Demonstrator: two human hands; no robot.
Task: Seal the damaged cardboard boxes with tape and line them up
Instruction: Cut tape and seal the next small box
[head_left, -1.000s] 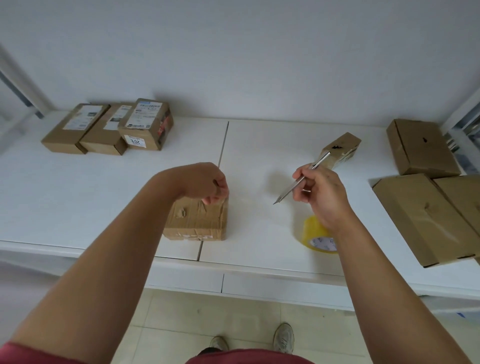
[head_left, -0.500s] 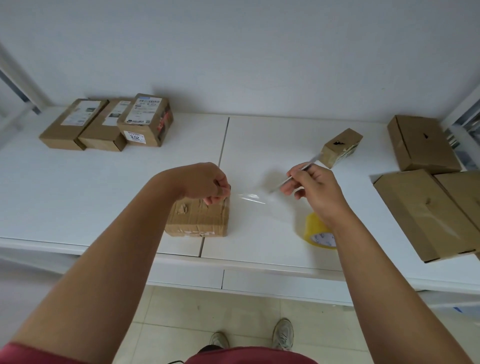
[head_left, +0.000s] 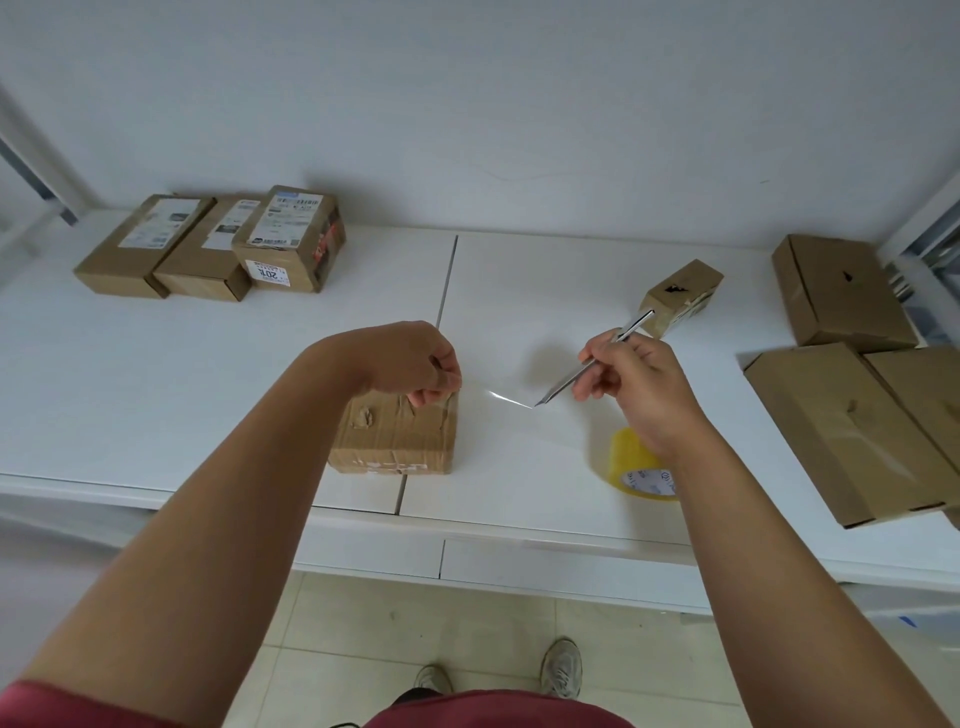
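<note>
L grip (head_left: 415, 364) pinches tape (head_left: 511, 400) over box (head_left: 397, 436); R grip (head_left: 631, 371) holds knife (head_left: 592, 366).

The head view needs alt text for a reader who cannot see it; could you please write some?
Over a white table, the left hand pinches clear tape at a cardboard box while the right hand holds a metal blade to it.

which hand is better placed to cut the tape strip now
Right. The right hand already grips the knife, its tip at the stretched tape strip; the left hand pins the strip on the box.
</note>
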